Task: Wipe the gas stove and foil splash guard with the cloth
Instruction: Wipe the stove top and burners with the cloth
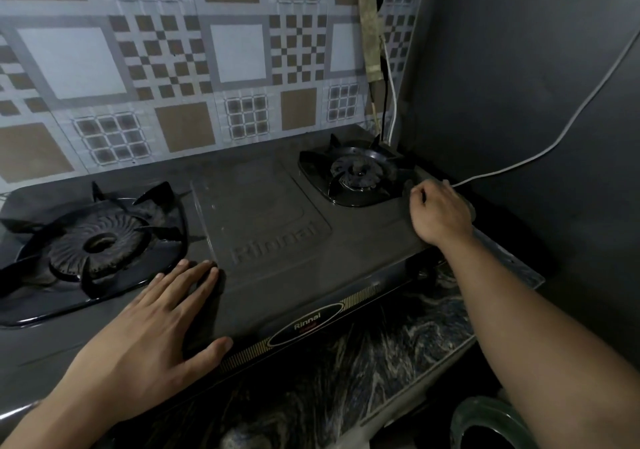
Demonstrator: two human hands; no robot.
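The left hand is laid flat, fingers spread and grasping nothing, on the dark double-burner gas stove, seemingly to steady it. The patterned foil splash guard stands behind. At the right edge, the right hand is clenched, presumably on the cloth, which cannot be made out.

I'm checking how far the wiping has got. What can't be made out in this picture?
- Cloth: the head view shows none for certain; the closed right hand at the stove's right edge covers whatever it holds.
- Stove knobs: hidden below the front edge.
- Round green object: cut off by the bottom edge.
- Grime: too dim to judge.
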